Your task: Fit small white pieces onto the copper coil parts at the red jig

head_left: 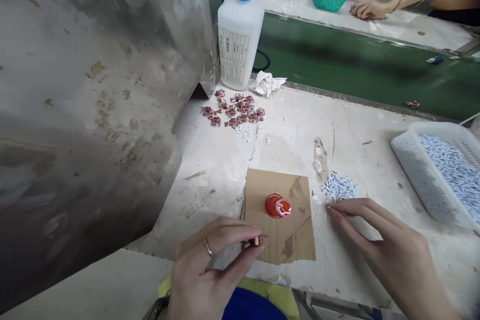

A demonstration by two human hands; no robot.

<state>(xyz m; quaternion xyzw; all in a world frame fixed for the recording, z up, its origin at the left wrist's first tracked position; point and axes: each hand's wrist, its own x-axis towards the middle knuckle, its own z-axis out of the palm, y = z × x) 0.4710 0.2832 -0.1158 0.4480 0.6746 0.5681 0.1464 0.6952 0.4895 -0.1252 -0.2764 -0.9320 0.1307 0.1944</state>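
Big thing first: the grey, stained metal casing looms over the L side. Under it runs the worn white worktable, its near edge by the person's lap. Next, nr the table's R edge, the translucent white plastic tub, loaded w/ pale blue bits. R hand is over the near R part, thumb & index tips abt together just below a loose heap; can't tell if they grip a bit. L hand, ring on, is at the near edge: thumb & index closed, pinching the small reddish-brown piece over the cardboard's near L corner.

Tall white plastic bottle w/ blue cap stands at the far edge, beside the casing. The flat brown cardboard square lies nr the middle of the near edge. Reddish-brown pieces lie scattered toward the far L corner, in front of the bottle; crumpled white cloth just R of it. The loose heap of pale blue bits sits btwn cardboard & tub. Then the small round red container, abt mid-cardboard.
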